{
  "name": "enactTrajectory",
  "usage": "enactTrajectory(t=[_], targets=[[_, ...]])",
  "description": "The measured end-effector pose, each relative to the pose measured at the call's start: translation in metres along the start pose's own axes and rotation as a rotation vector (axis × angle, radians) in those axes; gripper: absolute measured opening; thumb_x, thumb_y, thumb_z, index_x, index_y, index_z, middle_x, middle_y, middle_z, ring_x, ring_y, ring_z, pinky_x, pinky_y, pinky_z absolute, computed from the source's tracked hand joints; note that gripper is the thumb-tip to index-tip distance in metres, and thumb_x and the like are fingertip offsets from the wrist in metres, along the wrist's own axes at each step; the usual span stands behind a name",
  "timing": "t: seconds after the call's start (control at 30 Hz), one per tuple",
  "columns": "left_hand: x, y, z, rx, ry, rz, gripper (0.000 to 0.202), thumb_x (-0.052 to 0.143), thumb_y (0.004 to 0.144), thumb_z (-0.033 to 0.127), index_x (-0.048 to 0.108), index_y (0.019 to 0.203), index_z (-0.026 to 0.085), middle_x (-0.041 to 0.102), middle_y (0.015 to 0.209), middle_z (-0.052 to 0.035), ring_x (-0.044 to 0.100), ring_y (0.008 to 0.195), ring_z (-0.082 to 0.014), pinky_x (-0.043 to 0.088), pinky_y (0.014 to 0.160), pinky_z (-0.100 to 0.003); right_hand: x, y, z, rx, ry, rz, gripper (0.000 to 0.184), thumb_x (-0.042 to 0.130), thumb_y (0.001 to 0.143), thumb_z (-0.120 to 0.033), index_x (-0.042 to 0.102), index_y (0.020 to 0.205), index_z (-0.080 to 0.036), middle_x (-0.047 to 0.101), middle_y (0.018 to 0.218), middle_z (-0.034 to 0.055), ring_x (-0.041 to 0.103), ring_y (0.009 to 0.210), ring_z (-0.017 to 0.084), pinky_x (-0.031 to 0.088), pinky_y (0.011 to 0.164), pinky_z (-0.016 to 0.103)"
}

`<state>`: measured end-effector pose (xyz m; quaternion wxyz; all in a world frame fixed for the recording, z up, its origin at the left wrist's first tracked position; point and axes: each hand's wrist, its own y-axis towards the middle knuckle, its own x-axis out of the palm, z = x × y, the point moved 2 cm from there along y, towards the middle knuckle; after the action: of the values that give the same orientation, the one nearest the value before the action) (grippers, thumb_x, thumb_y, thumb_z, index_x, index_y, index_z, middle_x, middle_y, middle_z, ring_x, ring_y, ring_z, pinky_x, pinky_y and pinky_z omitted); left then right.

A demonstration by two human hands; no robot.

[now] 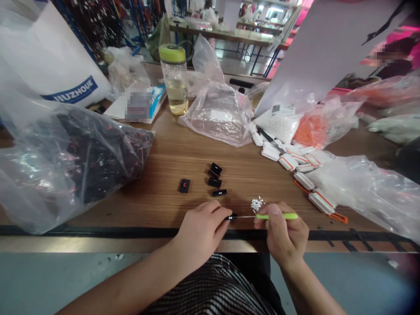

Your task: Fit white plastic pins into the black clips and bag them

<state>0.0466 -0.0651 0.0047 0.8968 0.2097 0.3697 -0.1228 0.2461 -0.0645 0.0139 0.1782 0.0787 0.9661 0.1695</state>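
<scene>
My left hand pinches a small black plastic connector housing near the table's front edge. White spots show on the housing's end. In my right hand is a thin-shafted tool with a lime-green handle, perhaps a small screwdriver. Its metal shaft points left and reaches the housing; whether the tip is inside, I cannot tell. Just beyond my right fingers lies a small heap of tiny white pieces. Several black housings lie beyond my left hand, and one with a red mark sits apart on the left.
A large clear bag of black parts covers the table's left. Behind stand a green-lidded bottle and a clear plastic bag. White-and-orange parts lie on the right beside bags of white pieces and orange pieces.
</scene>
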Motion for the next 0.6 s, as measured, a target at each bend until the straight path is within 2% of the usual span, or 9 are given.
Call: enactTrajectory(t=[0.27, 0.6], targets=[[0.001, -0.0001, -0.0003, -0.014, -0.009, -0.001, 0.016, 0.061, 0.091, 0.018, 0.07, 0.104, 0.02, 0.068, 0.093, -0.0041, 0.068, 0.082, -0.0214, 0.059, 0.074, -0.04, -0.0005, -0.0011, 0.004, 0.017, -0.051, -0.008, 0.032, 0.049, 0.098, -0.029, 0.066, 0.073, -0.018, 0.063, 0.061, 0.0002, 0.059, 0.05, 0.012, 0.049, 0.048, 0.025], [-0.0001, 0.0003, -0.0004, -0.018, -0.022, -0.002, 0.016, 0.061, 0.091, 0.018, 0.07, 0.105, 0.02, 0.069, 0.093, -0.0044, 0.068, 0.082, -0.0213, 0.058, 0.075, -0.039, -0.0014, 0.0002, -0.0059, -0.092, -0.164, -0.082, 0.03, 0.046, 0.099, -0.021, 0.064, 0.075, -0.021, 0.062, 0.061, -0.0037, 0.059, 0.052, 0.009, 0.047, 0.054, 0.024]])
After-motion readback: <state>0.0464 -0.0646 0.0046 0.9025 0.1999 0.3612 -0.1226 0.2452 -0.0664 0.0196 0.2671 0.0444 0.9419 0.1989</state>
